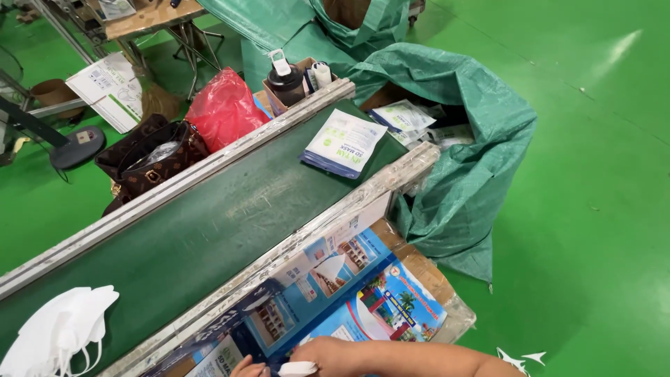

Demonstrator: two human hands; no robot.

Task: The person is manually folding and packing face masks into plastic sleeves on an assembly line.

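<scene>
Green belt [188, 237], white masks [59, 328], red bag [223, 108].

Belt [195, 237] lies mostly bare between its rails — only a packet [344, 143] near the far end and masks [59, 331] at the near corner.

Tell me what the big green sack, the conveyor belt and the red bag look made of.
Sack: woven plastic sheeting by the look, with a crinkled, slightly shiny surface and a fine weave.
Belt: dark green, matte, smooth; probably rubber or PVC, though the picture cannot settle which. Its side rails look like scuffed metal.
Red bag: thin glossy plastic film, wrinkled and catching highlights.
</scene>
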